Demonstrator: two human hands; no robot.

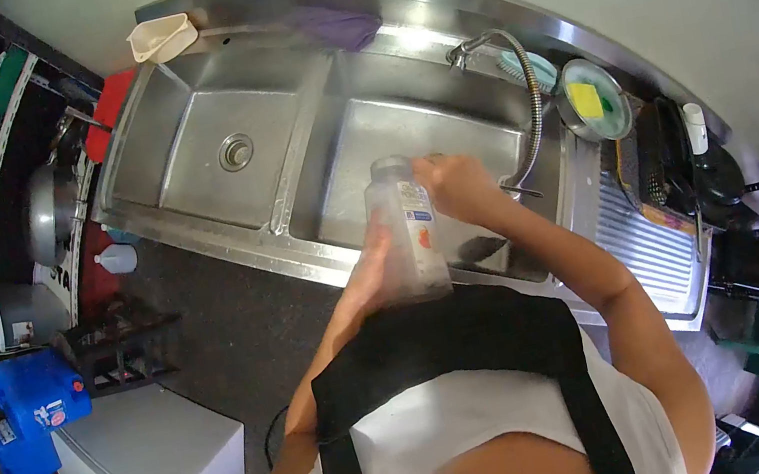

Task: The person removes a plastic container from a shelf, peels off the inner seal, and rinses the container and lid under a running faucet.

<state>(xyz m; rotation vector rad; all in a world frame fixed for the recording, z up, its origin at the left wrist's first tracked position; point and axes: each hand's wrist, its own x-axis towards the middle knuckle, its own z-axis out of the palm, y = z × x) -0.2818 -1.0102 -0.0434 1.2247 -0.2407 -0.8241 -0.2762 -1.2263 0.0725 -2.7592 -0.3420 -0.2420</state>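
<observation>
A translucent plastic bottle [411, 257] with a printed label stands nearly upright against my front, over the near rim of the right sink basin [400, 122]. My left hand [372, 264] is wrapped round its left side, part of the fingers hidden behind it. Beside the bottle's neck, my right hand [462, 187] is closed, with its fingertips curled inward. Whether those fingers hold something small, such as a cap, is hidden. A dark patch, perhaps a cloth or shadow, shows in the basin near my right forearm.
Behind the basin rises a curved hose faucet [531, 88]. A purple cloth [342, 25] and a cream tub [162, 39] lie along the back ledge. A bowl with a yellow sponge [585, 100] sits right, beside a ribbed drainboard [649, 240]. Shelves of pots stand left, near blue jugs [37, 394].
</observation>
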